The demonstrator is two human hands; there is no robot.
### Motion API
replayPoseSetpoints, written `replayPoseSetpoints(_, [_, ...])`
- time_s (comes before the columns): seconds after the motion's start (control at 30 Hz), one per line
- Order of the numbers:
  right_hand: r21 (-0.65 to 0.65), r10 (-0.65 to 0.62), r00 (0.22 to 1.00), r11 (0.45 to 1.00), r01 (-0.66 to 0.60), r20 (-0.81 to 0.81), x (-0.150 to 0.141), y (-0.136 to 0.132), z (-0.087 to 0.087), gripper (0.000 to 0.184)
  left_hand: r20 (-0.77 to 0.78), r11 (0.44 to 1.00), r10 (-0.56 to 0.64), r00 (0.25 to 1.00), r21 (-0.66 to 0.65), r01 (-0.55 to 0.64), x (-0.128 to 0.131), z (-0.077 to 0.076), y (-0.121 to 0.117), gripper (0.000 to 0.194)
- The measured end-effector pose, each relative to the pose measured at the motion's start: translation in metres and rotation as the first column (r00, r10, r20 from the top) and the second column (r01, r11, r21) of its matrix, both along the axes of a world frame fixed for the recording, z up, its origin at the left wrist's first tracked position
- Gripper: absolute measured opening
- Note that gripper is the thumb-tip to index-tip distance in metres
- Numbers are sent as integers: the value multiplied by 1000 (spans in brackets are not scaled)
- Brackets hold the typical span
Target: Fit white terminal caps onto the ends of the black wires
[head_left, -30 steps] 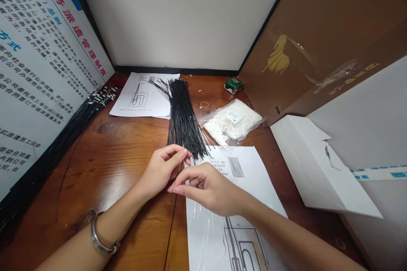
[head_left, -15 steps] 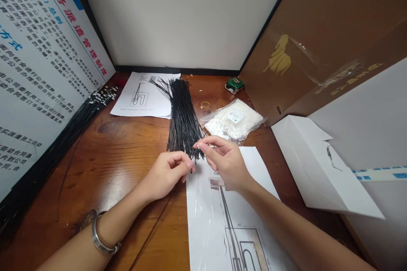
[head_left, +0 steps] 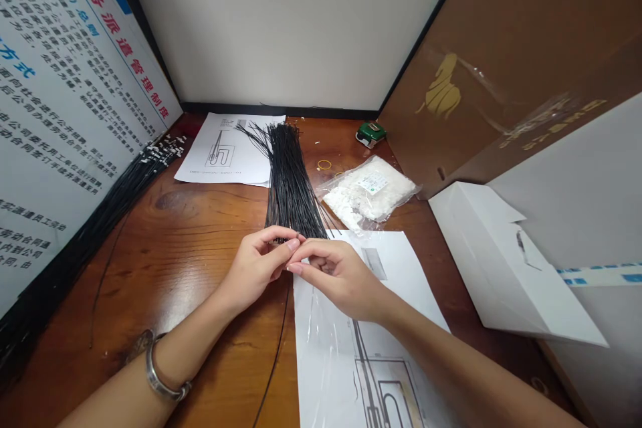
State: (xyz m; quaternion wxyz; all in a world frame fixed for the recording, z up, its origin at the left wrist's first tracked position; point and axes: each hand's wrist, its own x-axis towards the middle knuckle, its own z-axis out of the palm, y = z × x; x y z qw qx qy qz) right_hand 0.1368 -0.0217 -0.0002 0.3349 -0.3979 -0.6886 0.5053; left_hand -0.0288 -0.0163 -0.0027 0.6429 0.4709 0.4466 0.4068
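My left hand is closed in a pinch on a black wire, whose tail hangs down over the table toward me. A short dark end shows at the fingertips. My right hand meets it there, fingers curled and their tips touching the left ones; whatever it pinches is hidden. Just beyond both hands lies a thick bundle of black wires. Beneath the right hand is a sheet with a printed wire drawing.
A clear bag of small white parts lies right of the bundle, with a green tape measure behind. Another printed sheet is at back left. Black wires with white ends lie along the left panel. A white box stands right.
My right hand has moved left and down to meet my left fingertips. The small white piece seen in its pinch is now hidden. The wire tail has swung right.
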Motion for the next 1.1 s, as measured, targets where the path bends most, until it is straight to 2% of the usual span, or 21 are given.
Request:
replayPoseSetpoints(0.13, [9,18,1000,1000,-18,2,1,1,0,19,3,999,39,999,-10,-39,1,2,0,25])
replayPoseSetpoints(0.27, [-59,2,1000,998,-2,-3,1,1,1,20,40,998,59,997,-24,-58,2,3,1,27])
replayPoseSetpoints(0.5, [-125,-246,951,966,225,-187,1,6,2,17,111,999,42,993,-25,-40,0,-1,0,25])
replayPoseSetpoints(0.63, [-161,-307,921,948,274,-241,1,10,1,16,120,1000,13,993,-12,-12,0,1,1,25])
replayPoseSetpoints(0.83, [-211,-342,905,932,293,-253,2,12,0,17,109,1000,-5,994,-10,6,0,3,1,25])
replayPoseSetpoints(1.1, [-256,-360,895,921,295,-263,0,10,2,13,8,998,-1,1000,58,1,-1,0,0,24])
